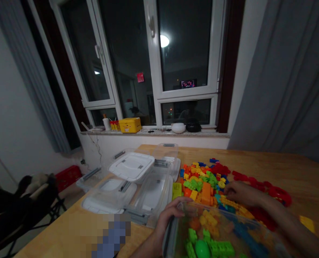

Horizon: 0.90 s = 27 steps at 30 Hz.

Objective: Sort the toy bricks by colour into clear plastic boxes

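A clear plastic storage box [202, 215] with building blocks inside sits at the near edge of the view. My left hand [171, 214] grips its left rim, thumb and fingers closed over the edge. Green blocks [221, 248] and orange-yellow blocks [210, 219] show through the box. Beyond it lies a loose heap of coloured toy blocks [199, 184]. My right hand [236, 191] reaches down into the heap's right side, its fingers bent together beside yellow and orange pieces. Whatever those fingertips hold is hidden.
Several clear boxes and white lids [132, 165] are stacked left of the heap. Red track-like pieces [279, 193] lie to the right, with a yellow piece [307, 224] nearer. A windowsill [156, 132] behind the table [304, 175] holds a yellow box [130, 125] and bowls [178, 128].
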Available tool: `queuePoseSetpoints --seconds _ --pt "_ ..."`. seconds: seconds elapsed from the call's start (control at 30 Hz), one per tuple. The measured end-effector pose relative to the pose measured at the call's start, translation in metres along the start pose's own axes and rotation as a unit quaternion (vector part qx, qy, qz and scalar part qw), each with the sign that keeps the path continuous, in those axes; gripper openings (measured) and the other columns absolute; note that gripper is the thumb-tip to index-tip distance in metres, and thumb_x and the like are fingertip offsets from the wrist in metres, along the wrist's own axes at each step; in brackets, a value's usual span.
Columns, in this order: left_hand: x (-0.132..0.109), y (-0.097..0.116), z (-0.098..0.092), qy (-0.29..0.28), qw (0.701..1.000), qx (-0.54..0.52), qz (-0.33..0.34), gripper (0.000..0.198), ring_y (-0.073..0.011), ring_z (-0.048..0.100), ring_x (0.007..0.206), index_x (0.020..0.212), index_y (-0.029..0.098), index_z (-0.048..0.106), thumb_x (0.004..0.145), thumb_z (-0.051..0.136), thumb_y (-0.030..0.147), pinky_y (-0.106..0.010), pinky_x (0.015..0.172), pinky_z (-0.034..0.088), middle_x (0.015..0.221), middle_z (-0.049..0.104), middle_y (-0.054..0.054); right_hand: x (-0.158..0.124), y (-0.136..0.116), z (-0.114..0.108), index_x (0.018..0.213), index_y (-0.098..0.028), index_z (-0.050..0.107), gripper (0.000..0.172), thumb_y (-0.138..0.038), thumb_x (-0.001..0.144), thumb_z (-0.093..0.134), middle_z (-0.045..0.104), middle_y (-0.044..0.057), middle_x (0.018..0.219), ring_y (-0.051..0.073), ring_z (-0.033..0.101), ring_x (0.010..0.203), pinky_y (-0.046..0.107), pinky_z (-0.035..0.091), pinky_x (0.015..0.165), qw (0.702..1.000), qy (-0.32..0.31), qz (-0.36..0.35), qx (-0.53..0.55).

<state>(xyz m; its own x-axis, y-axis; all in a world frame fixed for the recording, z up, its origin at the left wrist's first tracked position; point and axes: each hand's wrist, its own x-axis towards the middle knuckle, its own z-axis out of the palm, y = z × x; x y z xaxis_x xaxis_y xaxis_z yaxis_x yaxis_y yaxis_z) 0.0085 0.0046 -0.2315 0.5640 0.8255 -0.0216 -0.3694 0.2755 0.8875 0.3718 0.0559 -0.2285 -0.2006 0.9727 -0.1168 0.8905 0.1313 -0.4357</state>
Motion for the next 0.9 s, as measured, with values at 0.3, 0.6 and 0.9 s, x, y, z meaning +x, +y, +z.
queuePoseSetpoints --seconds 0.3,0.6,0.9 --pt "0.0010 -0.0077 -0.0097 -0.041 0.998 -0.045 0.009 0.053 -0.0319 0.065 0.113 0.121 0.019 0.075 0.070 0.063 0.026 -0.040 0.104 0.038 0.120 0.074 -0.008 -0.0026 -0.0029 -0.0015 0.084 -0.017 0.081 0.025 -0.017 0.075 0.058 0.084 0.008 0.084 0.020 0.069 0.072 0.028 0.044 0.063 1.000 0.001 -0.004 0.001" --pt "0.0007 -0.0042 -0.0092 -0.036 0.999 -0.040 0.009 0.051 -0.0355 0.062 0.123 0.118 0.018 0.076 0.068 0.066 0.026 -0.042 0.109 0.037 0.127 0.073 -0.010 -0.0048 -0.0081 -0.0024 0.082 -0.017 0.079 0.022 -0.017 0.077 0.058 0.082 0.008 0.082 0.021 0.067 0.071 0.029 0.042 0.062 1.000 0.005 0.009 -0.009" --pt "-0.0009 -0.0049 -0.0058 -0.036 0.998 -0.046 0.002 0.053 -0.0330 0.063 0.119 0.120 0.019 0.075 0.068 0.063 0.024 -0.040 0.104 0.040 0.122 0.074 -0.007 -0.0041 -0.0038 0.0010 0.080 -0.017 0.076 0.017 -0.019 0.081 0.059 0.079 0.007 0.079 0.020 0.064 0.070 0.029 0.041 0.062 1.000 0.015 0.005 -0.014"
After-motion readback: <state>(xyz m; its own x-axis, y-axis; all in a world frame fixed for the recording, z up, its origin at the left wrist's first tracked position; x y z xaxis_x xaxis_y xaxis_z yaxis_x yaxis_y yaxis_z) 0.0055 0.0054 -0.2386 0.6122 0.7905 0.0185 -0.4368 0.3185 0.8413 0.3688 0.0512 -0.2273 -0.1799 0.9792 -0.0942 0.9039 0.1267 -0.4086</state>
